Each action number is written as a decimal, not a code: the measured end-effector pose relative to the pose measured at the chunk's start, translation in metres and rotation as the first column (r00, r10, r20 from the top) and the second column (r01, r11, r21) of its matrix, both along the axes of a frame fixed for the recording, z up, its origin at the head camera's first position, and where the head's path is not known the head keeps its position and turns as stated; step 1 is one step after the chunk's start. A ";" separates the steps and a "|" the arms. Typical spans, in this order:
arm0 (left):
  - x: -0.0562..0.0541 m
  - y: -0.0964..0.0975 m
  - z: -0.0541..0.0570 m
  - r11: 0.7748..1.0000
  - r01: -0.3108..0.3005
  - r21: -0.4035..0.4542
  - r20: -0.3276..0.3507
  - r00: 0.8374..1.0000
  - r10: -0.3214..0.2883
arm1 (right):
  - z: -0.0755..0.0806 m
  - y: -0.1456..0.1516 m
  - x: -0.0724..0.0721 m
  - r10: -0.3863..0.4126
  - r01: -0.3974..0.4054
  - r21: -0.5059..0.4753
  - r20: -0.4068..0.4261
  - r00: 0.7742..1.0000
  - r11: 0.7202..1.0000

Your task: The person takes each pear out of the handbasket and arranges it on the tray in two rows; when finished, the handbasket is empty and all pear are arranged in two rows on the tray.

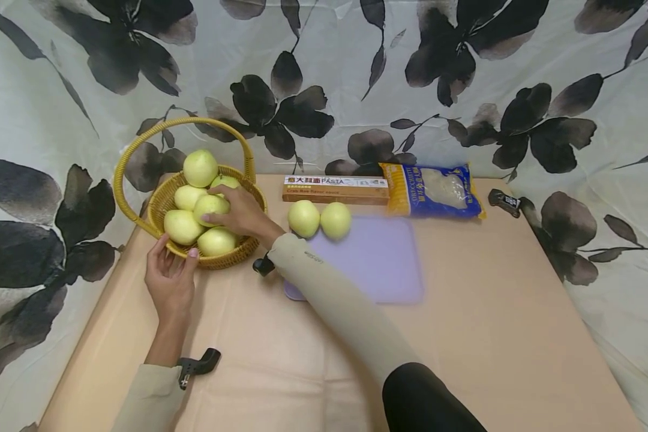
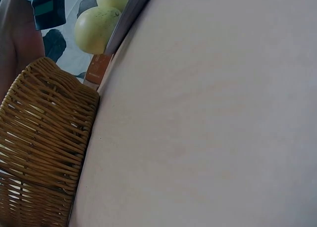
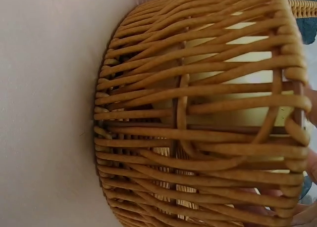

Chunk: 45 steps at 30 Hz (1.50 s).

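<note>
Several yellow-green apples (image 1: 182, 227) fill a woven basket (image 1: 229, 260) with a tall arched handle (image 1: 183, 122), at the left of the table. My right hand (image 1: 243, 211) reaches in over the basket's right side, its thumb and fingers round an apple (image 1: 210, 207) on top of the pile. At the near left rim, my left hand (image 1: 171, 282) holds the basket, thumb on the front and fingers along the side. The weave (image 2: 47, 148) stands close in the left wrist view. Through gaps in the wall (image 3: 198, 113), the right wrist view shows pale fruit.
Two more apples (image 1: 320, 220) sit at the back left of a lilac cutting board (image 1: 378, 258), partly under my right forearm. Behind stand a pasta box (image 1: 335, 193) and a blue-and-yellow pasta bag (image 1: 437, 191). A small black packet (image 1: 504, 203) lies at the back right.
</note>
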State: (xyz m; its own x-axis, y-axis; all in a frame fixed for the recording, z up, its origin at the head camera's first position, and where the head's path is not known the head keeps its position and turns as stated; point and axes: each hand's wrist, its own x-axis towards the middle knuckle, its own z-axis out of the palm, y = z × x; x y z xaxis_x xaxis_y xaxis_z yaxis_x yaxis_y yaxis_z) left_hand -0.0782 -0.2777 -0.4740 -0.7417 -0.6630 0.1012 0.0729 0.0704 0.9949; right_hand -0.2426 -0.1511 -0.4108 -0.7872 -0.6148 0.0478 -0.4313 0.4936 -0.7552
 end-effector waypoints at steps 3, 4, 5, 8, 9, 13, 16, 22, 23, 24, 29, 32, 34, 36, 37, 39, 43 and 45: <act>0.000 0.001 0.000 1.000 0.007 -0.002 -0.002 1.000 -0.007 | 0.002 0.002 0.001 -0.021 0.021 -0.006 0.010 1.000 1.000; 0.000 0.002 0.000 1.000 0.008 -0.004 -0.002 1.000 -0.008 | 0.002 0.003 0.001 -0.026 0.026 -0.013 0.013 1.000 1.000; 0.000 0.002 0.000 1.000 0.009 -0.006 -0.003 1.000 -0.009 | 0.003 0.004 0.002 -0.031 0.031 -0.021 0.017 0.999 0.999; 0.000 0.003 0.000 1.000 0.011 -0.002 -0.011 1.000 -0.011 | 0.004 0.008 0.004 -0.037 0.037 -0.058 0.008 0.999 0.998; 0.000 0.003 0.000 1.000 0.011 0.001 -0.014 1.000 -0.011 | 0.005 0.010 0.005 -0.036 0.036 -0.071 0.001 0.999 0.997; 0.000 0.002 0.001 1.000 0.010 0.013 -0.020 1.000 -0.010 | 0.006 0.021 0.009 -0.034 0.027 -0.123 -0.052 0.998 0.992; 0.000 0.002 0.000 1.000 0.010 0.015 -0.019 1.000 -0.009 | 0.008 0.031 0.012 -0.041 0.028 -0.177 -0.068 0.997 0.984; 0.000 0.003 0.000 1.000 0.007 0.024 -0.023 1.000 -0.007 | 0.011 0.055 0.023 -0.090 0.079 -0.303 -0.024 0.996 0.950; 0.000 0.003 0.000 1.000 0.006 0.024 -0.023 1.000 -0.005 | 0.012 0.060 0.025 -0.099 0.088 -0.320 -0.018 0.995 0.943; 0.000 0.003 0.000 1.000 0.004 0.024 -0.022 1.000 -0.003 | 0.012 0.065 0.027 -0.110 0.099 -0.332 -0.014 0.994 0.938; 0.000 0.003 0.001 1.000 0.001 0.015 -0.020 1.000 -0.001 | 0.014 0.090 0.036 -0.142 0.137 -0.429 0.020 0.990 0.893; 0.000 0.003 0.001 1.000 0.004 0.013 -0.019 1.000 -0.004 | 0.014 0.106 0.040 -0.169 0.163 -0.477 0.029 0.985 0.864; 0.000 0.002 0.001 1.000 0.007 0.013 -0.017 1.000 -0.007 | 0.013 0.117 0.042 -0.198 0.185 -0.494 0.026 0.980 0.849; -0.001 0.002 0.001 1.000 0.008 0.016 -0.015 1.000 -0.008 | 0.012 0.128 0.043 -0.225 0.208 -0.507 0.028 0.974 0.836; -0.001 0.002 0.001 1.000 0.009 0.015 -0.014 1.000 -0.008 | 0.011 0.134 0.044 -0.237 0.217 -0.515 0.028 0.971 0.829; -0.001 0.002 0.000 1.000 0.007 0.015 -0.009 1.000 -0.007 | 0.009 0.145 0.044 -0.262 0.237 -0.531 0.029 0.965 0.813; -0.001 0.002 0.000 1.000 0.009 0.018 -0.009 1.000 -0.009 | 0.005 0.170 0.045 -0.316 0.276 -0.546 0.022 0.948 0.791; -0.001 0.002 0.000 1.000 0.011 0.020 -0.012 1.000 -0.011 | 0.002 0.182 0.044 -0.343 0.297 -0.546 0.019 0.939 0.783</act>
